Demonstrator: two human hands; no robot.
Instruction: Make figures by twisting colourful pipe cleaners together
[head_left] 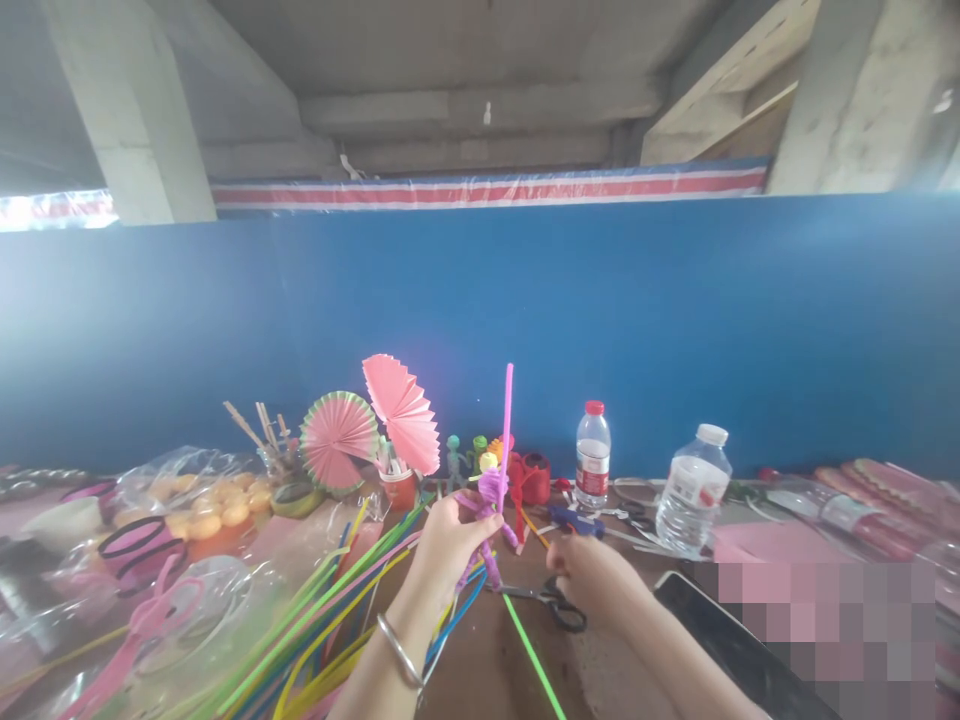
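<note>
Snag and bend risk around purple figure
Could snag silver metal bangle (400, 652) on loose green, yellow and blue fuzzy craft stems (322, 607), lying close by. Pinching purple fuzzy-stem figure (493, 487) between thumb and fingers of left hand (442, 545), above brown table (480, 665); might bend thin limbs if squeezed hard. Could catch feet on silver-bladed, black-handled scissors (529, 594) if lowered. Cannot tell whether holding anything in curled right hand (592, 575), near handles.
</note>
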